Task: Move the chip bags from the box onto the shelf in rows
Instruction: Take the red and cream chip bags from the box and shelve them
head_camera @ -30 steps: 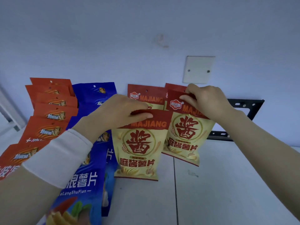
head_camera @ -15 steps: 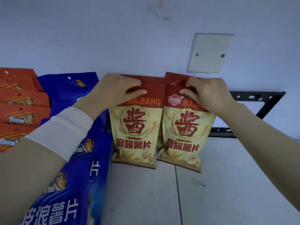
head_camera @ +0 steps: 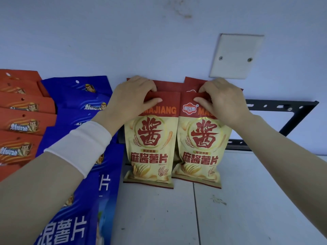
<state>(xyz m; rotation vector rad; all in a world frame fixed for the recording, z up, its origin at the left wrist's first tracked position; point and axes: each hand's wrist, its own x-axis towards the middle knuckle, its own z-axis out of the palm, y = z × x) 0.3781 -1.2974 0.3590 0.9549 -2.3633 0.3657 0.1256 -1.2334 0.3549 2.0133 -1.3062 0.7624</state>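
Observation:
Two cream and red chip bags stand upright side by side on the white shelf (head_camera: pixel 247 206), close to the wall. My left hand (head_camera: pixel 131 98) pinches the red top edge of the left cream bag (head_camera: pixel 150 149). My right hand (head_camera: pixel 223 101) pinches the top of the right cream bag (head_camera: pixel 201 151). Behind each front bag the red top of another cream bag (head_camera: pixel 171 86) shows against the wall. The box is out of view.
A row of blue chip bags (head_camera: pixel 77 96) stands left of the cream bags, and a row of orange chip bags (head_camera: pixel 23 110) further left. A white cover plate (head_camera: pixel 235 57) is on the wall, and a black metal bracket (head_camera: pixel 292 119) sits at the right rear of the shelf.
Both hands have pushed their cream bags back toward the wall; the left bag now stands level with the right one. The camera has come closer.

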